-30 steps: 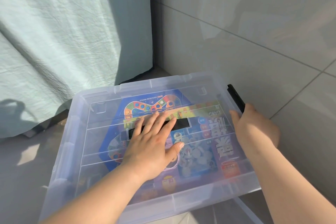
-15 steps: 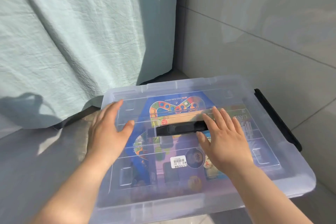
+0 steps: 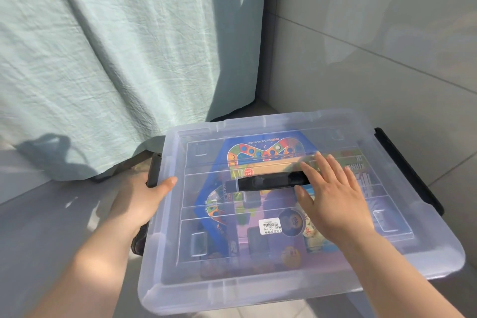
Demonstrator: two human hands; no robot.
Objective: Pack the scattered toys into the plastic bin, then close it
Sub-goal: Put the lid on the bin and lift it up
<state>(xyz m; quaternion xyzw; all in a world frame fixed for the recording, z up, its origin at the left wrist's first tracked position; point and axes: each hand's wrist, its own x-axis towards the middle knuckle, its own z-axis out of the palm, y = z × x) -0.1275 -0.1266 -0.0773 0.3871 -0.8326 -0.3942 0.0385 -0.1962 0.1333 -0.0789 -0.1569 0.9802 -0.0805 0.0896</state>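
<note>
Curtain (image 3: 116,59) and wall (image 3: 374,46) behind bin (image 3: 258,285)

bin lid (image 3: 258,266) on | left grip (image 3: 136,204) — holds latch (image 3: 154,173) | right grip (image 3: 335,204) — flat on lid

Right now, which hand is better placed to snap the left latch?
Left: the left hand holds the left latch beside the lid, while the right hand lies flat on top, by the handle.

The fingers of the left hand (image 3: 134,204) were hidden under the black clip (image 3: 154,170); only its thumb showed. The right hand (image 3: 335,201) covered one end of the black handle (image 3: 265,181). The toys (image 3: 291,257) under the cloudy lid (image 3: 284,276) looked blurry. The words on the sticker (image 3: 269,226) were too small to read.
</note>
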